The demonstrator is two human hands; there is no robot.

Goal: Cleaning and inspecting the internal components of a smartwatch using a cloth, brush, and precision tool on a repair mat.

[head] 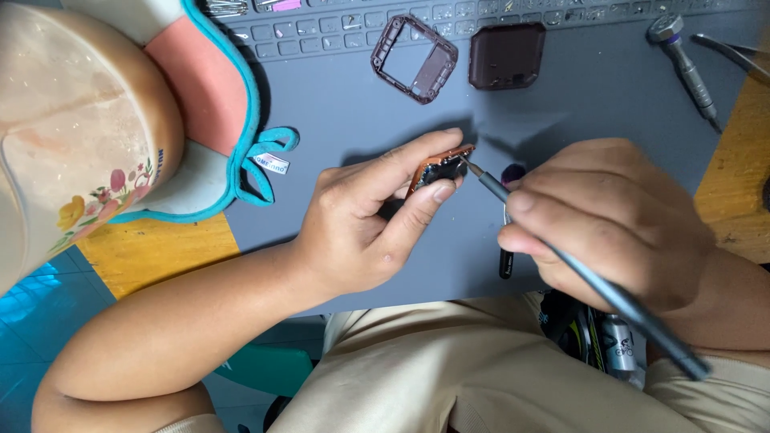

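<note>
Pinching a small copper-edged circuit module (439, 168) between thumb and fingers, the left hand (365, 220) holds it tilted just above the grey work mat (345, 120), fingers clamped on its edges. Right hand (601, 220) is closed around a slim grey precision screwdriver (577, 269), gripped like a pen, shaft running down-right past the wrist; its tip touches the module's upper right corner. Under the right hand's fingers a dark pen-like tool (505, 265) lies on the mat, mostly hidden, with a purple cap showing near the fingertips. Farther up the mat: an empty dark square watch frame (414, 58), and just right of it a dark square back cover (507, 55), the two apart. A second screwdriver (683, 64) with a metal cap lies at upper right, metal tweezers (734, 54) beside it at the edge. The mat's far rim has small tray compartments (337, 24). At left, a pink-and-teal cloth pad (212, 104) and a floral cream container (76, 136) sit on the yellow tabletop (160, 248). Beige trousers (449, 369) fill the bottom.
</note>
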